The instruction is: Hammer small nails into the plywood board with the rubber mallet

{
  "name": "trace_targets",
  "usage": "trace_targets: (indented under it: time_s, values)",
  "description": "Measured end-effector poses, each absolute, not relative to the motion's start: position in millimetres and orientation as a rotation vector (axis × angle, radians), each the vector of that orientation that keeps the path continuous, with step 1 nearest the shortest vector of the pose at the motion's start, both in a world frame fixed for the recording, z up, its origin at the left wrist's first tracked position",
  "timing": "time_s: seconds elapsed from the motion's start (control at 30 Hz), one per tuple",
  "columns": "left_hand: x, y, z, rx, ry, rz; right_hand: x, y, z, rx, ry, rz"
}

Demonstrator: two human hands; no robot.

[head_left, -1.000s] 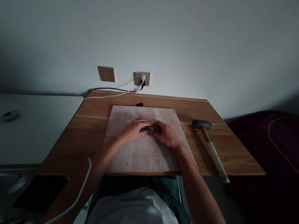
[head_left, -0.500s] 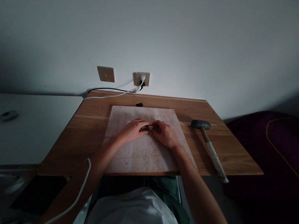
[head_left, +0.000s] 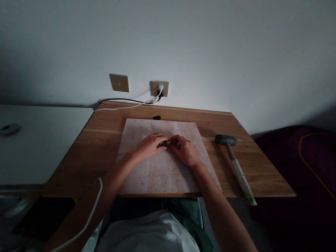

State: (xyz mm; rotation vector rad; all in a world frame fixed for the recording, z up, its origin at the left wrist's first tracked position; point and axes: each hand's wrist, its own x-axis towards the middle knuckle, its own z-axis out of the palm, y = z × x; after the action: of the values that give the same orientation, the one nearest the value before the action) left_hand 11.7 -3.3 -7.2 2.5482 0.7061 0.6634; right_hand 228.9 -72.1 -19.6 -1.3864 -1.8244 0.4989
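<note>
Over the middle of a pale, speckled square board [head_left: 160, 177], both hands meet at a small dark, shiny piece [head_left: 163, 143] whose kind I cannot make out. My left hand [head_left: 153, 143] is closed round it, thumb nearer me and fingers on the far side. My right hand [head_left: 184, 150] pinches at the piece's right end, thumb and forefinger together. Whatever lies between those fingertips is too small to name. Several tiny dark specks dot the board beyond the hands.
A mallet [head_left: 233, 155] with a black head lies on the wooden table [head_left: 266, 176] to the right, its pale handle overhanging the front edge. Cables run to a wall socket [head_left: 159, 88] behind. A white surface [head_left: 41, 152] stands left. A white cable [head_left: 85, 223] crosses my left forearm.
My right fingers have shifted very slightly at the small piece. Otherwise hands, board and mallet stay where they were.
</note>
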Motion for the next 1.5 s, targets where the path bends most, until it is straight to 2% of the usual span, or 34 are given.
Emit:
trace_targets:
  time_s: [0.7,1.5]
  values:
    - [11.4,-4.6,-6.0,2.623,0.742,0.652,230.3,-77.3,-9.3,-1.375,-1.783,0.596]
    - [8.8,-2.2,-10.7,2.581,0.687,0.650,237.4,-76.9,-12.1,-1.418,-1.966,0.510]
